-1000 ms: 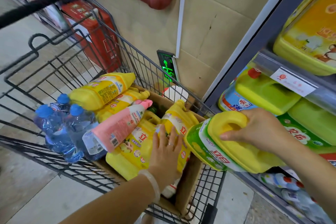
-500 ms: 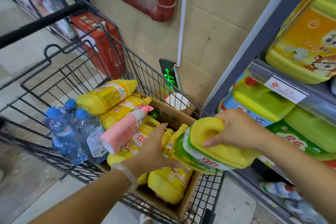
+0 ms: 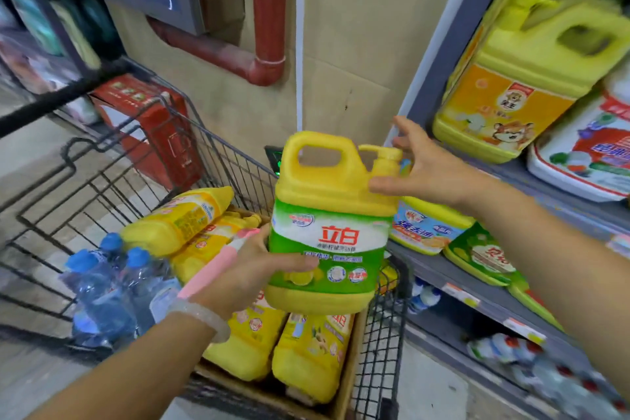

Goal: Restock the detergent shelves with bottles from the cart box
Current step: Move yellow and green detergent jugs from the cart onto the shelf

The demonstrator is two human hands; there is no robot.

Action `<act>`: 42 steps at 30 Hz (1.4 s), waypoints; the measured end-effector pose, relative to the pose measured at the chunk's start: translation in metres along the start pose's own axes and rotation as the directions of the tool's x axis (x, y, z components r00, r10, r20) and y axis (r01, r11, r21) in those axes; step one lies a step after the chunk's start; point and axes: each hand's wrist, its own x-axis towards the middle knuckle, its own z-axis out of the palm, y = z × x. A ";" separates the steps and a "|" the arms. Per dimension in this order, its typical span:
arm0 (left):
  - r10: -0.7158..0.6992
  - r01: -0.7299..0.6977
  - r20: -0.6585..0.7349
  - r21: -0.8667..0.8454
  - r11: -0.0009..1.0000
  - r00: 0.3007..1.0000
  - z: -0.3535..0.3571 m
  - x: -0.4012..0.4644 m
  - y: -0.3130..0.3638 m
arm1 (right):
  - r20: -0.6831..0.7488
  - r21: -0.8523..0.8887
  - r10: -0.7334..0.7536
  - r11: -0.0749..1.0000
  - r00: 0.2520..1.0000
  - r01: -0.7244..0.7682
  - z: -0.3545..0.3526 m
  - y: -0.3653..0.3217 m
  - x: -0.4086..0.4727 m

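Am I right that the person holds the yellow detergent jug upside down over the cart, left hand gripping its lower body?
Not quite: the head view shows the detergent jug upright, handle and pump on top. The left hand does grip its lower body, over the cart.

A single head-worn camera looks forward and down from close above, with the cart (image 3: 102, 181) beyond the left hand (image 3: 252, 269) and the shelves (image 3: 477, 286) past the right hand (image 3: 426, 167).
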 end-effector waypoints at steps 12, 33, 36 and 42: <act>0.079 -0.098 0.200 0.086 0.991 0.977 0.088 -0.031 0.077 | -0.068 0.496 0.109 0.866 0.992 -0.061 0.004 0.054 -0.123; 0.489 -0.659 0.531 0.189 0.727 0.692 0.512 -0.124 0.122 | -0.643 0.379 0.113 0.906 0.757 0.187 -0.265 0.140 -0.461; 0.528 -0.705 0.550 0.168 0.689 0.647 0.545 -0.123 0.142 | -0.699 0.334 0.089 0.918 0.710 0.214 -0.298 0.145 -0.467; 0.667 -0.841 0.550 0.130 0.525 0.502 0.601 -0.100 0.197 | -0.760 0.257 0.009 0.922 0.650 0.288 -0.376 0.142 -0.453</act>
